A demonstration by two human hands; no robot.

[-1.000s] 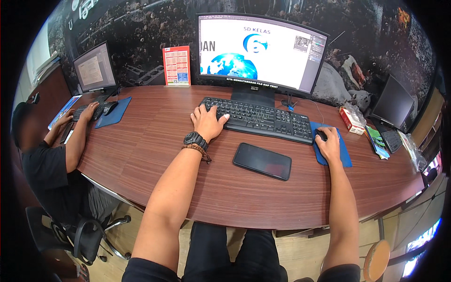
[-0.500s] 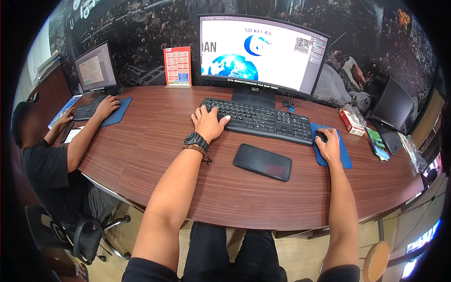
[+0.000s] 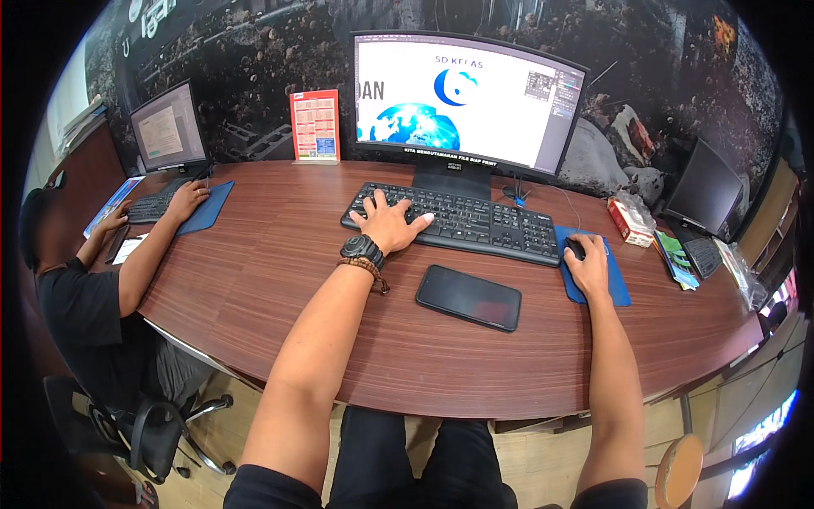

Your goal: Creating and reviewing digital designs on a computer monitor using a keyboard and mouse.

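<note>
My left hand (image 3: 390, 226), with a black watch and a beaded bracelet at the wrist, rests on the left part of a black keyboard (image 3: 487, 225). Its fingers are spread over the keys and hold nothing. On a blue mouse pad (image 3: 617, 287) to the right, my right hand (image 3: 591, 270) is wrapped over a black mouse (image 3: 576, 248), which it partly hides. Behind the keyboard a curved monitor (image 3: 509, 110) shows a white page with a blue globe and a rounded blue figure. A dark smartphone (image 3: 469, 297) lies face up between my forearms.
Left, a co-worker (image 3: 80, 280) sits at another keyboard (image 3: 153, 206) and monitor (image 3: 170, 127). A red-framed calendar card (image 3: 315, 127) stands left of my monitor. To the right are a red-and-white box (image 3: 630, 222), leaflets (image 3: 677, 259) and a dark monitor (image 3: 705, 187) on the brown desk (image 3: 263, 271).
My left hand has shifted right along the keyboard, fingers more spread. A small mark beside the blue figure on screen has gone. The whole view has moved slightly; my right hand stays on the mouse.
</note>
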